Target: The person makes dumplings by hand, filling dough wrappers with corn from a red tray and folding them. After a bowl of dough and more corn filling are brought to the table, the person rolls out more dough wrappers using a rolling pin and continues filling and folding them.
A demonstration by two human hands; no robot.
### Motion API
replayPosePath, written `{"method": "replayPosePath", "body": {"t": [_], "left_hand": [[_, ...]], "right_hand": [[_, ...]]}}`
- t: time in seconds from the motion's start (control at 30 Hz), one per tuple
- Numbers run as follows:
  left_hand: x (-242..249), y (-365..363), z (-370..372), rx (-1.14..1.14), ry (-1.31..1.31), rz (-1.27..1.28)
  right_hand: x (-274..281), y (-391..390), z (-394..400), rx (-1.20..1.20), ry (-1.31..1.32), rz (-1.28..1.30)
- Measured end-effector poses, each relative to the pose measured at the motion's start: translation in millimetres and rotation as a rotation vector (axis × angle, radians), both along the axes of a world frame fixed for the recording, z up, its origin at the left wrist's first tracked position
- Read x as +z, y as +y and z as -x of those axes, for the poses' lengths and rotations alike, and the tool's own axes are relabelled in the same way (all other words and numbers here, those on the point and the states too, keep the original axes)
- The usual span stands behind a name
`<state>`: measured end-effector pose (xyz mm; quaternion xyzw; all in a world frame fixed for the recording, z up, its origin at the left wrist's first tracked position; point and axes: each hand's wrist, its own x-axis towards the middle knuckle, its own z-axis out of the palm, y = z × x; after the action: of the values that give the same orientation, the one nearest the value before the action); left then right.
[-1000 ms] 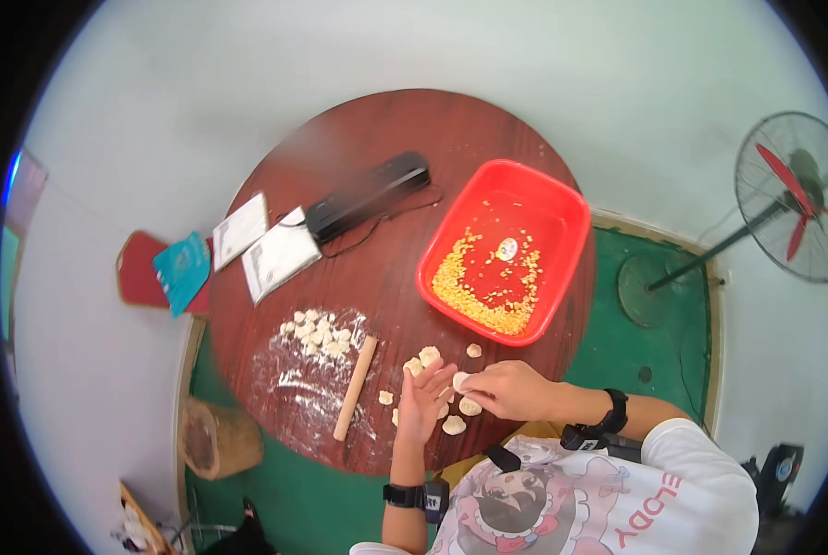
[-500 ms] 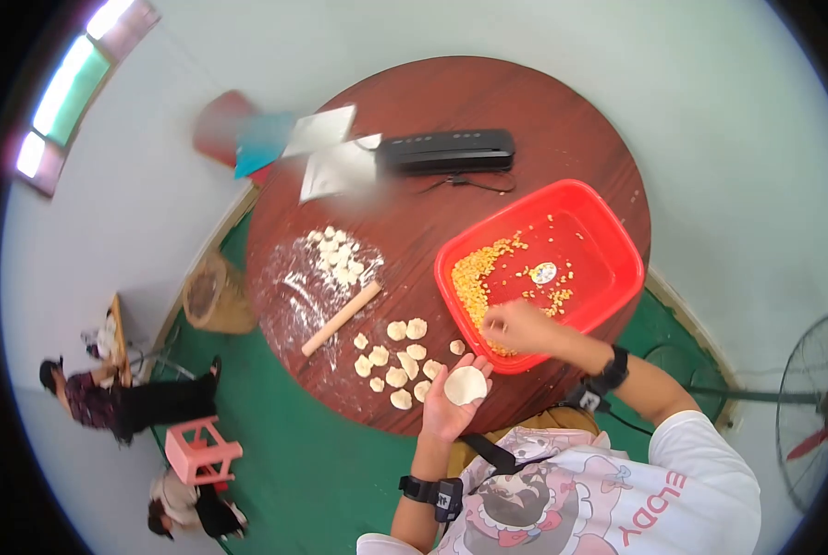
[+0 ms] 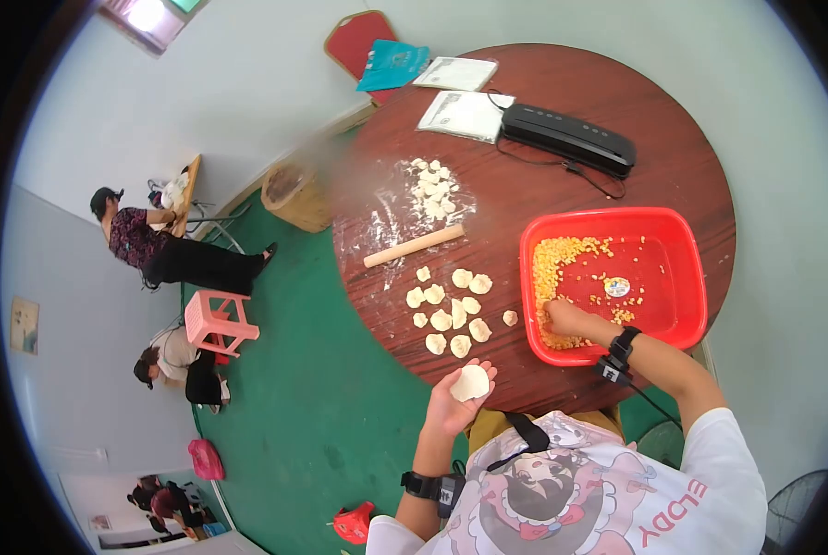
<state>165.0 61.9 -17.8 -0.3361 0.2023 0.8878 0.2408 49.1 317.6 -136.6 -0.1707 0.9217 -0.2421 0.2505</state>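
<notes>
A round white dough wrapper (image 3: 470,382) lies flat across the palm and fingers of my left hand (image 3: 443,413), held near the table's front edge. My right hand (image 3: 569,319) reaches into the red plastic basin (image 3: 617,215), its fingers drawn together in the yellow corn kernels (image 3: 552,262) heaped along the left side. The fingertips are partly hidden by the kernels. A small oval patterned object (image 3: 617,288) sits on the basin floor. Several folded dough dumplings (image 3: 457,313) rest on the table left of the basin, with a small dough piece (image 3: 510,318) beside it.
A wooden rolling pin (image 3: 415,246) lies near small floured dough lumps (image 3: 435,190). Farther back are a black appliance with a cord (image 3: 569,139) and white packets (image 3: 467,115). Other people (image 3: 141,242) are across the room, near a pink stool (image 3: 220,319).
My right hand has moved down into the corn, its fingers now among the kernels. The view has turned, so table and basin appear farther right. My left hand still holds the wrapper.
</notes>
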Motion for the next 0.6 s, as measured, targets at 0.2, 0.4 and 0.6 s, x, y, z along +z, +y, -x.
{"method": "replayPosePath", "body": {"t": [0.2, 0.4, 0.6], "left_hand": [[-5.3, 23.1, 33.2, -0.088, 0.112, -0.006], [-26.0, 74.3, 74.7, -0.252, 0.126, -0.067], [-35.8, 118.6, 87.0, -0.46, 0.135, -0.135]], "right_hand": [[36.4, 31.5, 2.3, -0.329, -0.358, 0.356], [75.2, 58.2, -9.9, -0.573, -0.448, 0.697], [148.5, 49.2, -30.1, -0.402, -0.353, 0.711]]}}
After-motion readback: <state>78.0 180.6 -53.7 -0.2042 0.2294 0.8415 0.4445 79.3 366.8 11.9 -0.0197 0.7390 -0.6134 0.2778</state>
